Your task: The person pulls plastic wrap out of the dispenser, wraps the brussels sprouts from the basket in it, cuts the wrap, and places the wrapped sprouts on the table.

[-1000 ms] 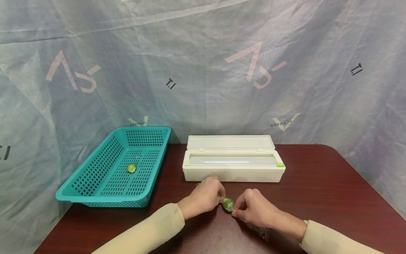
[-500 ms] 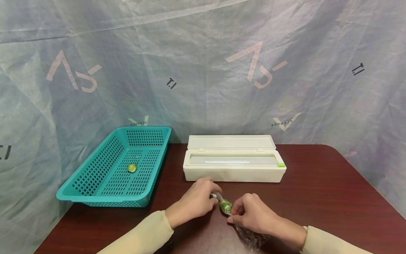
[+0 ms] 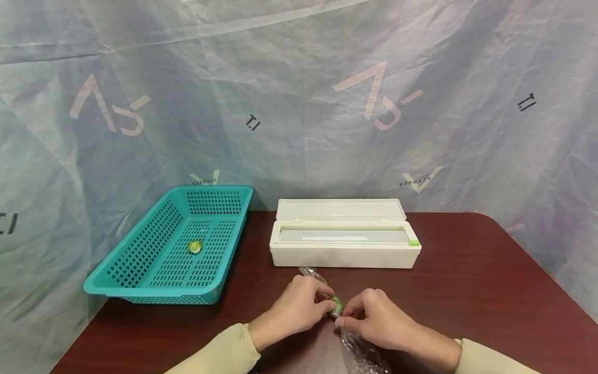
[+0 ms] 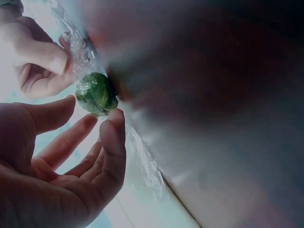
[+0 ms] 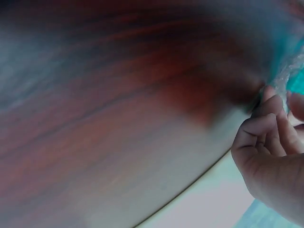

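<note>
A green Brussels sprout lies in clear plastic wrap between the two hands, with one wrap tail toward the white box and the other toward the near table edge. My left hand holds the sprout between thumb and bent fingertips; the left wrist view has its index and middle fingertips right at the sprout's lower side. On the sprout's other side, my right hand pinches the gathered wrap. In the right wrist view its curled fingers hide most of the sprout.
A white wrap dispenser box with its lid tipped back stands behind the hands. At the left, a teal basket holds another wrapped sprout. A printed grey sheet hangs behind the dark red table.
My left hand has let go of the far wrap tail, which now sticks out behind it, and has moved in to the sprout. The near wrap tail has spread down toward the table edge.
</note>
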`<state>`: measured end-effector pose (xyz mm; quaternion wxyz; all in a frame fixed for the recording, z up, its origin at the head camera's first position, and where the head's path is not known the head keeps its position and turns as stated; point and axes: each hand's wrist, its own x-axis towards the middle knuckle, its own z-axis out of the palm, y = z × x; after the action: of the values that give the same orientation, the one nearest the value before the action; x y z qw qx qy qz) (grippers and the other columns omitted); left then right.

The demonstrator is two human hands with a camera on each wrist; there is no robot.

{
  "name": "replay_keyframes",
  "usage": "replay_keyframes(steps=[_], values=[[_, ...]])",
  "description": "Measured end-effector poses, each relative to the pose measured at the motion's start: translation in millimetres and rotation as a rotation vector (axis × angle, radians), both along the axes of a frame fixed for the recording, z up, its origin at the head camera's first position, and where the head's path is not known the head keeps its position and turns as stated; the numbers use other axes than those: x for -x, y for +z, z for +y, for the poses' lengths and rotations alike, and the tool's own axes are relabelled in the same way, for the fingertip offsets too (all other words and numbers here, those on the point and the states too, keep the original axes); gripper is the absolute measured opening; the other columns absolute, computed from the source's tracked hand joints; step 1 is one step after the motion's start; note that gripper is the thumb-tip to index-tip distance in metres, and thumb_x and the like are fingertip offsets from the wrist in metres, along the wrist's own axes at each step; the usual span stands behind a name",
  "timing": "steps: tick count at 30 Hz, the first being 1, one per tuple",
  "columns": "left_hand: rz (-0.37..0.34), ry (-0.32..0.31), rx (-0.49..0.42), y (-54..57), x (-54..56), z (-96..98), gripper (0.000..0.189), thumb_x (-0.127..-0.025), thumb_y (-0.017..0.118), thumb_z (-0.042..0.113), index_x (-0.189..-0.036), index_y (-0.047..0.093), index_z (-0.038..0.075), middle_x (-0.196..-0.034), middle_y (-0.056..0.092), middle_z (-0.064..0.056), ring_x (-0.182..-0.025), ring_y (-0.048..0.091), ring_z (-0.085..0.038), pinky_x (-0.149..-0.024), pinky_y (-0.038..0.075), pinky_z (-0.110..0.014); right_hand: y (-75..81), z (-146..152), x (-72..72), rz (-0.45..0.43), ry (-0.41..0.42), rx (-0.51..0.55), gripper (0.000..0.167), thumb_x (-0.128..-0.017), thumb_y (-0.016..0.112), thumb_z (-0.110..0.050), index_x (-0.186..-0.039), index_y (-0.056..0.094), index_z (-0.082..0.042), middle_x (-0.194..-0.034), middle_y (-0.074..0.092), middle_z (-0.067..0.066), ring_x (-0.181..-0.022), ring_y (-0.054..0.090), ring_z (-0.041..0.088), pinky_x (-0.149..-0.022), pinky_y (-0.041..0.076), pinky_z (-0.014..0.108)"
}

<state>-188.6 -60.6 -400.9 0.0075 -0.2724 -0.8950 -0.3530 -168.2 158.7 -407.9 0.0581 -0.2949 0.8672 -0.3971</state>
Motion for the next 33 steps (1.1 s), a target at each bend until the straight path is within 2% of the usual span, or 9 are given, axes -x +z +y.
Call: replay_keyframes(steps=[3,5,7,10,13,17,22,27,33], values=[[-0.013,-0.003,-0.014,-1.2,1.0,1.5,0.010,-0.090,0.084,0.014,-0.098,0.084,0.009,-0.080,0.072,0.010,-0.070,0.060,0.004,-0.061,0.049,-0.019,1.3,9,1.8,0.059,-0.003,-0.003,0.014,-0.098,0.076,-0.018,-0.086,0.081,-0.022,-0.077,0.071,-0.017,-0.065,0.058,-0.001,-0.059,0.050,0.024],[-0.026,-0.008,-0.026,-1.4,1.5,2.4,0.009,-0.090,0.084,0.014,-0.097,0.084,0.009,-0.079,0.072,0.010,-0.068,0.060,0.004,-0.061,0.049,-0.019,1.2,16,3.0,0.121,0.021,0.011,0.014,-0.096,0.077,-0.009,-0.090,0.081,-0.021,-0.084,0.073,-0.016,-0.075,0.063,0.001,-0.065,0.053,0.026],[-0.037,-0.016,-0.036,-1.6,2.2,3.2,0.008,-0.090,0.083,0.014,-0.096,0.084,0.008,-0.078,0.072,0.010,-0.067,0.059,0.004,-0.061,0.050,-0.019,0.4,22,4.1,0.201,0.083,0.036,0.022,-0.091,0.078,0.002,-0.096,0.080,-0.020,-0.090,0.073,-0.014,-0.080,0.064,0.003,-0.068,0.054,0.026],[-0.051,-0.026,-0.042,-1.1,2.9,4.5,0.007,-0.091,0.083,0.013,-0.095,0.084,0.009,-0.079,0.071,0.010,-0.068,0.059,0.004,-0.061,0.050,-0.019,0.2,27,5.1,0.352,0.228,0.055,0.044,-0.081,0.079,0.015,-0.108,0.079,-0.020,-0.098,0.070,-0.010,-0.086,0.064,0.004,-0.072,0.054,0.023],[-0.058,-0.029,-0.033,0.4,3.3,5.1,0.006,-0.090,0.084,0.012,-0.095,0.083,0.009,-0.080,0.072,0.009,-0.070,0.060,0.003,-0.062,0.050,-0.020,3.1,25,5.5,0.499,0.336,-0.006,0.055,-0.077,0.077,0.019,-0.116,0.079,-0.019,-0.099,0.063,-0.010,-0.084,0.061,0.001,-0.074,0.049,0.013],[-0.072,-0.025,-0.022,1.3,4.7,5.6,0.007,-0.089,0.084,0.010,-0.095,0.082,0.008,-0.081,0.071,0.009,-0.069,0.060,0.002,-0.062,0.050,-0.021,4.8,18,6.9,0.633,0.386,-0.124,0.058,-0.076,0.073,0.020,-0.117,0.082,-0.021,-0.094,0.054,-0.013,-0.080,0.053,-0.004,-0.074,0.042,0.006],[-0.106,-0.037,-0.038,1.4,5.4,5.8,0.011,-0.089,0.083,0.007,-0.100,0.082,0.007,-0.085,0.073,0.007,-0.066,0.060,0.001,-0.059,0.051,-0.021,-2.2,12,11.1,0.680,0.417,-0.151,0.051,-0.077,0.077,0.017,-0.109,0.083,-0.023,-0.094,0.054,-0.012,-0.082,0.055,-0.003,-0.073,0.043,0.007],[-0.135,-0.060,-0.069,2.4,4.7,5.5,0.014,-0.089,0.082,0.004,-0.102,0.083,0.005,-0.083,0.075,0.005,-0.067,0.064,0.001,-0.060,0.052,-0.020,-6.5,9,12.0,0.706,0.402,-0.137,0.040,-0.078,0.080,0.013,-0.096,0.080,-0.023,-0.097,0.058,-0.012,-0.085,0.057,-0.003,-0.075,0.046,0.008],[-0.159,-0.060,-0.074,3.1,5.4,3.6,0.011,-0.090,0.082,0.005,-0.100,0.084,0.006,-0.078,0.072,0.008,-0.068,0.063,0.000,-0.061,0.052,-0.020,-9.3,7,13.0,0.658,0.393,-0.072,0.029,-0.082,0.084,0.007,-0.095,0.078,-0.018,-0.101,0.066,-0.011,-0.092,0.063,-0.003,-0.081,0.049,0.011]])
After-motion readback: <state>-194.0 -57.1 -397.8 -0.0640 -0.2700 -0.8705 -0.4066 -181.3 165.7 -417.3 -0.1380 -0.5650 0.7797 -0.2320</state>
